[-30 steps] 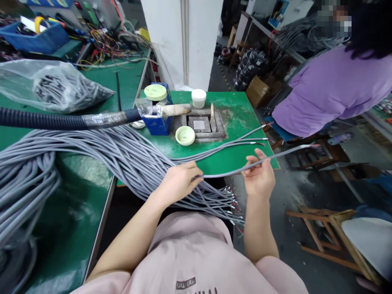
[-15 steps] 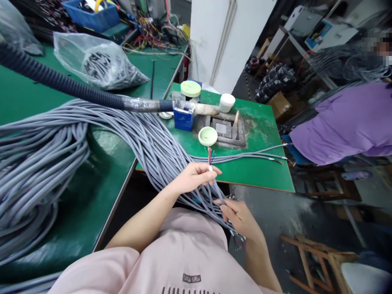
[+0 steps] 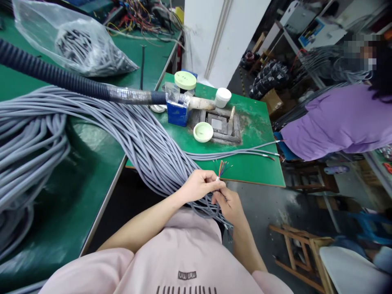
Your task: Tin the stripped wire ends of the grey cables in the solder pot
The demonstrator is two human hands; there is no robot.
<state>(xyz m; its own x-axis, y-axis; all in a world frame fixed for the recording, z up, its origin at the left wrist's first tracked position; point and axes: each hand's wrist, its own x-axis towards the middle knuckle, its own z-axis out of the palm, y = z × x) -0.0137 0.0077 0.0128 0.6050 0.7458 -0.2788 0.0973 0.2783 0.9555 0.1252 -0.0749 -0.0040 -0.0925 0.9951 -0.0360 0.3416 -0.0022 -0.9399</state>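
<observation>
Wires [image 3: 222, 168] of many colours fan up from the end of a grey cord [image 3: 217, 179], pointing to 12 o'clock. The left hand [image 3: 200, 185] pinches the cord just below the wires, maybe so the floppy tip stands up and is easy to see. The right hand [image 3: 231, 204] is closed on it just under that, touching the left; its fingertips are partly hidden.

From the hands, the big bunch of cords [image 3: 147, 143] comes in from 10 o'clock, lying across two tables, which likely takes its weight. Three cords [image 3: 235, 152] lie apart from the bunch at 1 o'clock. The fat hose [image 3: 88, 87] rests on a blue box [image 3: 177, 113] at 11 o'clock, perhaps to hold its mouth up near the metal frame [image 3: 237, 139].

The small table's [image 3: 260, 173] near edge runs right by the hands, so a low move up could bump it. The bunch crowds the left arm. There looks to be more room at 3 o'clock, past the table corner, with a wooden stool [image 3: 315, 245] at 4 o'clock.
</observation>
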